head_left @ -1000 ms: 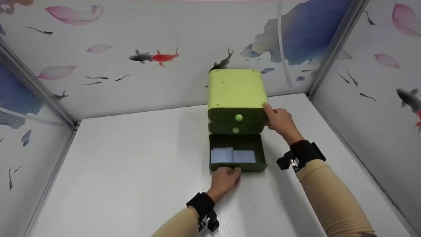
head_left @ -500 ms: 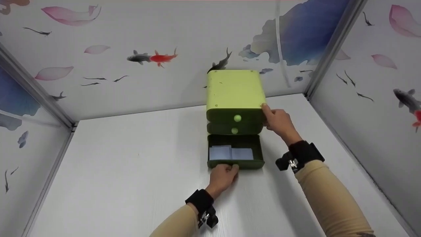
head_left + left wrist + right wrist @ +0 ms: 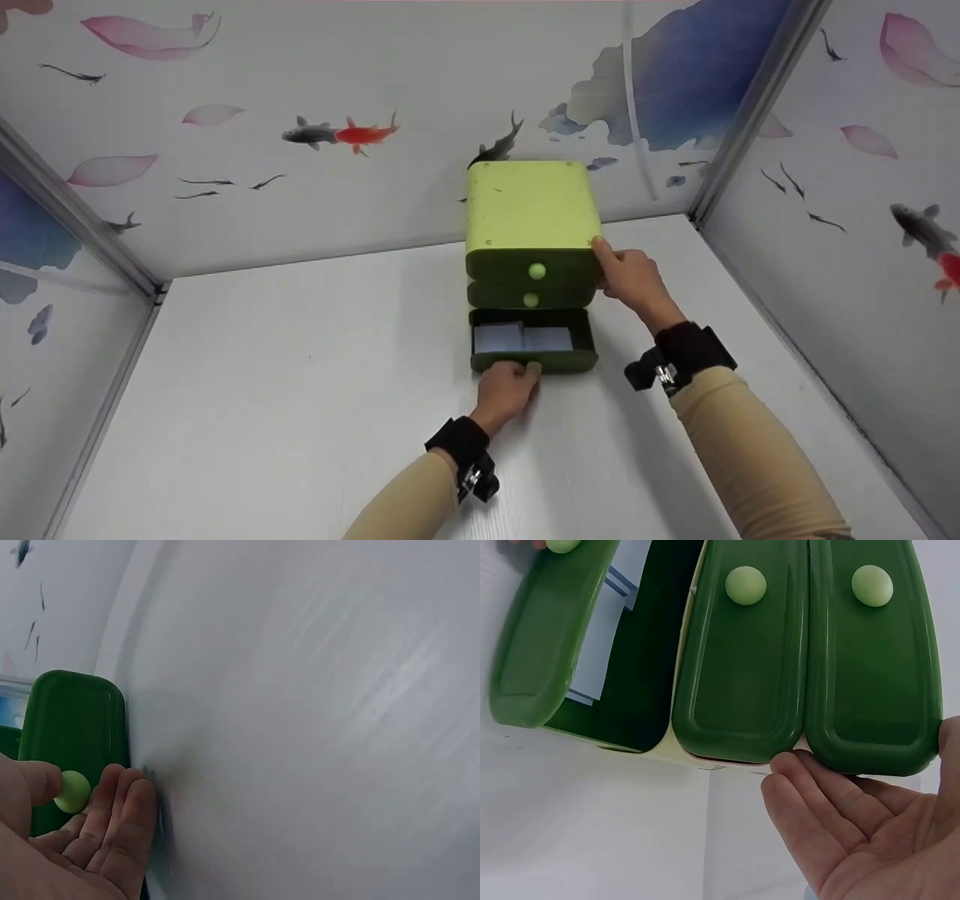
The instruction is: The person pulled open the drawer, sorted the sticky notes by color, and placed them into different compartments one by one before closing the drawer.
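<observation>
A lime-green cabinet (image 3: 531,206) with three dark green drawers stands at the back of the white table (image 3: 262,390). Its bottom drawer (image 3: 570,362) is partly pulled out, and pale blue paper sheets (image 3: 521,339) lie inside. My left hand (image 3: 510,382) is at the drawer's front. In the left wrist view its thumb and fingers pinch the round light-green knob (image 3: 72,791) on the drawer front (image 3: 71,727). My right hand (image 3: 634,279) rests with straight fingers (image 3: 802,787) against the cabinet's right side, next to the two closed upper drawers (image 3: 742,652).
Fish-patterned walls (image 3: 300,112) enclose the table at the back and on both sides, with metal corner posts (image 3: 750,112). Bare tabletop lies to the cabinet's left and in front of it. Black camera straps sit on both wrists.
The bottom drawer has slid back toward the cabinet, with my left hand moving along on its front. Less of the paper shows. The right hand has stayed on the cabinet's side.
</observation>
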A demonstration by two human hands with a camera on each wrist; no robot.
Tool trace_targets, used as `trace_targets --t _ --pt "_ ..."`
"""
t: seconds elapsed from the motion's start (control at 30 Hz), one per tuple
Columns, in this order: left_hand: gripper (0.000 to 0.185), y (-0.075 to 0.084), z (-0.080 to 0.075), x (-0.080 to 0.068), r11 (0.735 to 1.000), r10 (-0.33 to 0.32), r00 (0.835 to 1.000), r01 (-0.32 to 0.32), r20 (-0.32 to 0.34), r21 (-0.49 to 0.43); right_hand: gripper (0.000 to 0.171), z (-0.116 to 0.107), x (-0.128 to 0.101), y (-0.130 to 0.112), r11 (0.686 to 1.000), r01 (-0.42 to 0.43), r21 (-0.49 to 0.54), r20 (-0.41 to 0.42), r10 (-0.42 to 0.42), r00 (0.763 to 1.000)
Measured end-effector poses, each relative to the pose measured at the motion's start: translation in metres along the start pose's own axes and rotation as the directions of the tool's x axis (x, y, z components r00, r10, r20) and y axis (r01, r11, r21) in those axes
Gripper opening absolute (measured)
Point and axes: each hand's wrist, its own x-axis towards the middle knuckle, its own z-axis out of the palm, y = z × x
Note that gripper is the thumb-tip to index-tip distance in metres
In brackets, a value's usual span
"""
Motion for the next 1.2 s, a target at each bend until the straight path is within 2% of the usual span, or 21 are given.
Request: trace_targets --t 0.63,0.87,1.2 --pt "0.042 0.006 0.0 0.022 0.999 -0.024 1.0 0.025 -0.015 0.028 0.085 -0.002 0.003 -0.004 1.0 -0.015 0.013 -0.019 0.015 1.0" --pt "0.044 0.009 -0.003 0.032 0.997 -0.013 1.0 0.014 -0.017 0.07 0.084 0.0 0.004 -0.003 1.0 0.016 -0.016 -0.05 -0.017 0.999" --pt "0.045 0.011 -0.004 0.05 0.997 -0.012 0.999 0.014 -0.03 0.071 0.078 0.004 0.002 -0.002 0.994 0.052 -0.093 -0.103 -0.062 0.993"
